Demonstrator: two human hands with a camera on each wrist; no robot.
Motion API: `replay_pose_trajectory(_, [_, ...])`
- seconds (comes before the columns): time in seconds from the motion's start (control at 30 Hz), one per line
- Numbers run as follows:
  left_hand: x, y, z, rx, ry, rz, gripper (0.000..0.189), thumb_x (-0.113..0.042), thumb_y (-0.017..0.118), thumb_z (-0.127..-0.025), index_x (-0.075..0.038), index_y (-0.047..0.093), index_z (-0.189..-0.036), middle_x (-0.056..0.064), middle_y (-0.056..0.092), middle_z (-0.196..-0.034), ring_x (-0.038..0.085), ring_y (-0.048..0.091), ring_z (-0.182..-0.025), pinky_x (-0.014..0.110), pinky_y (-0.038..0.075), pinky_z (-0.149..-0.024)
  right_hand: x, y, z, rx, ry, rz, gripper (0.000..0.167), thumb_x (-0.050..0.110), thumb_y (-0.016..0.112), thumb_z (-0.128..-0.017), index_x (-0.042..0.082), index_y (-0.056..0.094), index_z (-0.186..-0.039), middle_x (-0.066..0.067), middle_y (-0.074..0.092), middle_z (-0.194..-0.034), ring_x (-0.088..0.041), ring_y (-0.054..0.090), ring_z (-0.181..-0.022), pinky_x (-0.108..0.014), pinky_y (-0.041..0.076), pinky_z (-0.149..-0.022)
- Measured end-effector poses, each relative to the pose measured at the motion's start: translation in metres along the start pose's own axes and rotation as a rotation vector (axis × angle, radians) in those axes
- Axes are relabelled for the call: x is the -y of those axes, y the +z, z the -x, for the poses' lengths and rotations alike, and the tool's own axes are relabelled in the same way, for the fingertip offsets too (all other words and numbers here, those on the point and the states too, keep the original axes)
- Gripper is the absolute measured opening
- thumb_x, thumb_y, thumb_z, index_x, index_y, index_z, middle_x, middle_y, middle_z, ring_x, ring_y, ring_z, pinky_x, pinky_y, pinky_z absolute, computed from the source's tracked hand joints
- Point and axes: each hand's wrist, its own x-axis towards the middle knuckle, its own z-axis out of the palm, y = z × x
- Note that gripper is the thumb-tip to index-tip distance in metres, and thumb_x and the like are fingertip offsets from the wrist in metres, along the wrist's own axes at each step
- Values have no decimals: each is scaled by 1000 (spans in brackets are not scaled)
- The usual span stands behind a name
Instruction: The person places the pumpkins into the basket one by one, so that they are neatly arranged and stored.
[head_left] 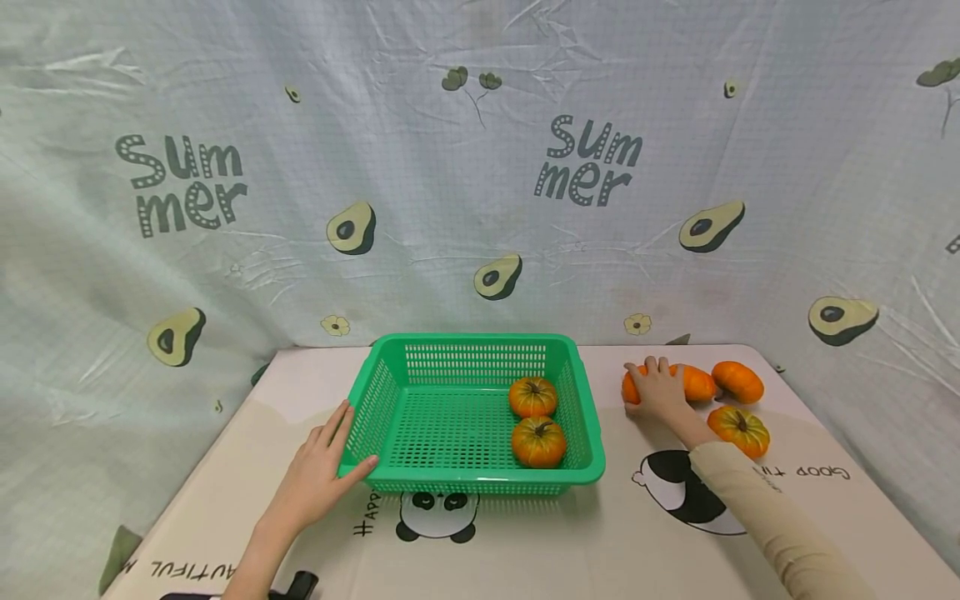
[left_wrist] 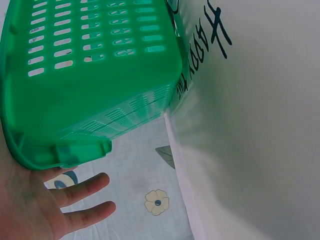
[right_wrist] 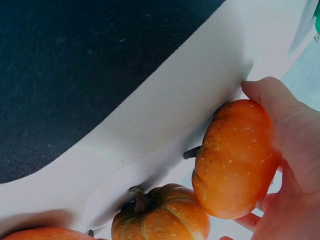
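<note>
Now | right hand (head_left: pixel 660 392): orange pumpkin (right_wrist: pixel 234 160) gripped between thumb and curled fingers | left hand (head_left: pixel 315 471): spread, touching basket (head_left: pixel 487 476)

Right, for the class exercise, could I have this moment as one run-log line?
left hand: touching green basket | right hand: gripping orange pumpkin | in basket: two pumpkins | on table: more pumpkins nearby

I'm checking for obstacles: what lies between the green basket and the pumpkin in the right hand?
The head view shows only bare tabletop between the green basket and that pumpkin.
</note>
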Motion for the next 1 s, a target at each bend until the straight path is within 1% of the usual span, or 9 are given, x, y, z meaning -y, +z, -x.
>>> replay_pose_trajectory(0.3, [-1, 0, 1, 5, -5, 5, 79, -46, 54, -84, 2, 25, -140, 18, 22, -146, 40, 39, -117, 57, 38, -85, -1, 3, 2, -24, -1, -15, 62, 32, 71, -67, 6, 48, -118, -25, 44, -106, -42, 36, -100, -63, 27, -87])
replay_pose_trajectory(0.53, [-2, 0, 1, 5, -5, 13, 78, -45, 54, -84, 2, 25, -140, 18, 22, -146, 39, 38, -117, 57, 37, -85, -4, 4, 4, -66, -9, -13, 60, 34, 68, -67, 5, 44, -113, -23, 44, -100, -40, 39, -93, -59, 29, -81])
replay_pose_trajectory(0.67, [-2, 1, 1, 8, -6, 13, 79, -46, 53, -84, 2, 24, -140, 18, 22, -146, 39, 39, -117, 57, 38, -85, -4, 0, 6, -95, -25, -26, 58, 34, 67, -68, 4, 41, -110, -21, 44, -98, -39, 40, -91, -58, 30, -81])
replay_pose_trajectory(0.8, [-2, 0, 0, 13, -11, 13, 79, -46, 53, -84, 2, 23, -140, 18, 21, -146, 40, 38, -117, 57, 37, -85, -1, -7, 10, -140, -42, -67, 55, 33, 67, -69, 3, 40, -107, -19, 45, -97, -37, 42, -89, -58, 30, -82])
replay_pose_trajectory(0.87, [-2, 0, 0, 13, -14, 16, 79, -45, 54, -85, 1, 23, -140, 18, 21, -146, 39, 38, -118, 57, 37, -86, 1, -9, 12, -148, -47, -100, 53, 33, 66, -70, 5, 40, -106, -18, 44, -97, -36, 43, -89, -56, 30, -81])
replay_pose_trajectory(1.0, [-2, -1, 0, 17, -15, 22, 78, -44, 54, -85, 1, 22, -141, 18, 21, -147, 39, 37, -118, 57, 36, -86, 2, -11, 17, -124, -57, -165, 52, 30, 67, -71, 6, 40, -109, -17, 43, -99, -35, 45, -89, -53, 31, -78])
